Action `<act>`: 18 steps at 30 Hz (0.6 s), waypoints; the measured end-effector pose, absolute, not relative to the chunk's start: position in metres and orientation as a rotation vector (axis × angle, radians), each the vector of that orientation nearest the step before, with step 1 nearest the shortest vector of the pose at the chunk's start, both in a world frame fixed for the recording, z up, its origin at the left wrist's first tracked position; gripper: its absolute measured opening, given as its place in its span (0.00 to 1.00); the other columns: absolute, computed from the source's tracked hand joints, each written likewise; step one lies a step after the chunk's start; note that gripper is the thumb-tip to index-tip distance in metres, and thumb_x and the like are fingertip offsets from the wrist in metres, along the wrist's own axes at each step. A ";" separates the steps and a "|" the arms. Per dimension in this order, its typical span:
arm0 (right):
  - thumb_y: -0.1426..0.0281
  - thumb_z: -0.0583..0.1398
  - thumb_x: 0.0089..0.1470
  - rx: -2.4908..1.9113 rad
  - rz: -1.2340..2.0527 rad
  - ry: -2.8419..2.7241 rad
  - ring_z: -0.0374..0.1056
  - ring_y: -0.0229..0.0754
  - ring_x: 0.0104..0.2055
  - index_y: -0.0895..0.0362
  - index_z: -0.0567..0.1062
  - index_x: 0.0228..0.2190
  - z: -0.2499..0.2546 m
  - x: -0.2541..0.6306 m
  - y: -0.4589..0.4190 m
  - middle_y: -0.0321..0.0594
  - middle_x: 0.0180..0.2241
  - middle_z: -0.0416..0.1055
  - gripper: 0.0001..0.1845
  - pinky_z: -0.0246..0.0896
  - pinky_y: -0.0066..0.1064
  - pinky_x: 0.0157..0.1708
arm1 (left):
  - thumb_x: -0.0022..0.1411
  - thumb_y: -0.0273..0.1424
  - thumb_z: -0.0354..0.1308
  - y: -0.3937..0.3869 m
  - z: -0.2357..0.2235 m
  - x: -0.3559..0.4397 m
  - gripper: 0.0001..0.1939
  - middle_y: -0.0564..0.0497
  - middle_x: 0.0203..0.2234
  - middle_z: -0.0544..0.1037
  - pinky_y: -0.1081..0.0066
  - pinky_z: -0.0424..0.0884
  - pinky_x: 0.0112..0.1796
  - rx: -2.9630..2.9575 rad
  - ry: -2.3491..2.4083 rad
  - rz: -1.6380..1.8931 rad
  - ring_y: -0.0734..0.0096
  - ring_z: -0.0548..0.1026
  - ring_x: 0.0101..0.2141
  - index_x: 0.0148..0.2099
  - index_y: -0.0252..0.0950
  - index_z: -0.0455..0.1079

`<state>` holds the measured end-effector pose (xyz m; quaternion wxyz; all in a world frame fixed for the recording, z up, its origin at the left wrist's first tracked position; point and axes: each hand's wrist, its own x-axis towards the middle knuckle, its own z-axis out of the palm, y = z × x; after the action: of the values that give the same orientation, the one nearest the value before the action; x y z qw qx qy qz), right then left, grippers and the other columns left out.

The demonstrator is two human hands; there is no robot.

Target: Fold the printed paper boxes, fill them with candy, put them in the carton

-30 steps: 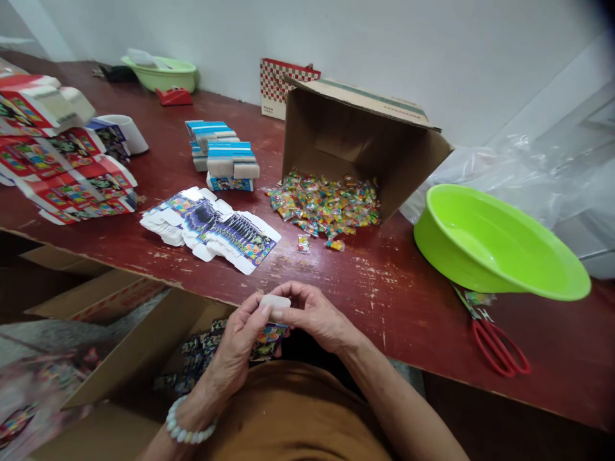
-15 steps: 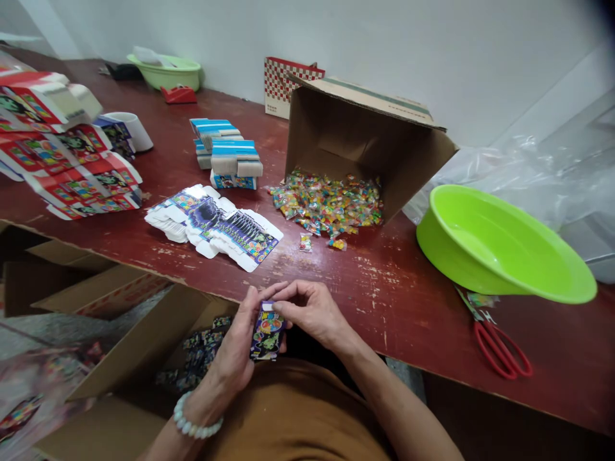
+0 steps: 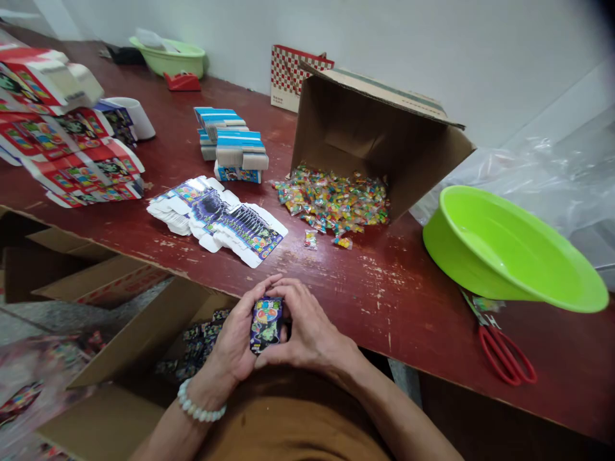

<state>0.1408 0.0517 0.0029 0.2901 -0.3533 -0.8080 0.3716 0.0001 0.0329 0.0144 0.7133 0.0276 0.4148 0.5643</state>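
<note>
A small dark purple candy box with a colourful print is held between both hands, just in front of the table's near edge. My left hand wraps its left side. Around the right side and both ends curls my right hand, its thumb at the lower end. Flat unfolded purple cartons lie fanned on the table beyond. A heap of small wrapped candies spills from a tipped cardboard box, and single packets lie at its front. Below left, an open carton contains several dark printed boxes.
Red printed carton stacks stand at the left, blue-topped stacks behind the flat cartons. To the right are a green basin and red-handled scissors. A pale green basin, tape dispenser and checked bag stand farther back.
The white flap at the box's upper end no longer shows. My right hand has moved from pinching that end to wrapping the box's right side. The view has shifted slightly.
</note>
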 end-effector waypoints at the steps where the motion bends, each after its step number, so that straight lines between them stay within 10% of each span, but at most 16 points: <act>1: 0.58 0.73 0.36 -0.968 0.921 -2.241 0.59 0.56 0.58 0.53 0.62 0.57 0.004 0.138 0.051 0.51 0.59 0.61 0.48 0.57 0.49 0.55 | 0.65 0.27 0.54 0.033 0.014 -0.001 0.15 0.46 0.47 0.81 0.71 0.77 0.44 0.057 0.930 1.271 0.65 0.80 0.43 0.52 0.34 0.75; 7: 0.72 0.66 0.35 -0.992 0.727 -2.441 0.58 0.56 0.56 0.55 0.62 0.55 0.011 0.109 0.055 0.49 0.58 0.62 0.42 0.55 0.47 0.53 | 0.69 0.35 0.52 0.029 0.012 -0.015 0.15 0.47 0.45 0.82 0.67 0.77 0.44 0.054 0.992 1.298 0.62 0.80 0.43 0.53 0.34 0.73; 13: 0.57 0.72 0.35 -0.771 0.918 -2.501 0.57 0.56 0.60 0.54 0.55 0.60 0.011 0.097 0.087 0.52 0.61 0.57 0.55 0.55 0.48 0.56 | 0.58 0.49 0.62 0.000 -0.016 -0.063 0.25 0.51 0.44 0.81 0.69 0.75 0.36 0.437 1.407 1.291 0.60 0.79 0.39 0.54 0.43 0.71; 18: 0.54 0.65 0.53 -1.357 0.499 -2.267 0.57 0.59 0.59 0.61 0.58 0.60 0.009 0.093 0.158 0.60 0.58 0.60 0.42 0.53 0.51 0.56 | 0.58 0.51 0.59 -0.018 -0.045 -0.115 0.28 0.46 0.48 0.75 0.57 0.64 0.55 0.819 1.971 1.272 0.50 0.71 0.53 0.56 0.44 0.67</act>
<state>0.0927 0.1578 0.0092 0.2244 -0.4919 -0.8216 0.1807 -0.1150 -0.0183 -0.0451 0.3228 0.3119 0.7508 0.4847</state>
